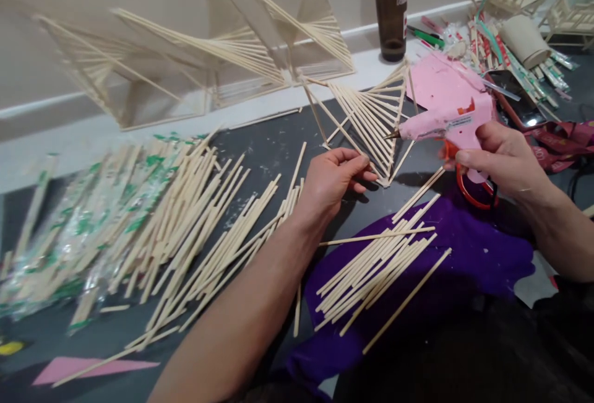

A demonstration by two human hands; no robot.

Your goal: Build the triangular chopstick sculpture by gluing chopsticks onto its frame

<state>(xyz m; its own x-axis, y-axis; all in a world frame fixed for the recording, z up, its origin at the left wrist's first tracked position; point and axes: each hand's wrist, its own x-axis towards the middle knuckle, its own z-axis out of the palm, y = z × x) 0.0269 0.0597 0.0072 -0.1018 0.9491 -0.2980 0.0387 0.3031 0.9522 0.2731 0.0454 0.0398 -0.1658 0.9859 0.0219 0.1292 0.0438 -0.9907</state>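
Observation:
In my right hand [508,158] is a pink hot glue gun [464,124], fingers wrapped round its handle and orange trigger. Its metal nozzle points left, over a twisted fan-like frame of chopsticks [364,118] on the grey table. My left hand [341,177] is closed at the near left edge of this frame, thumb and fingertips pinched on one of its sticks. The exact grip point is partly hidden by the fingers. Loose chopsticks [378,273] lie on a purple cloth [482,248] just below both hands.
Left of my forearm are loose chopsticks [180,229] and wrapped chopsticks [88,223]. Similar finished-looking frames [241,50] lean along the wall. A brown bottle [390,13] stands behind. At right lie a phone [515,96], a paper cup [524,41] and red-handled scissors [477,195].

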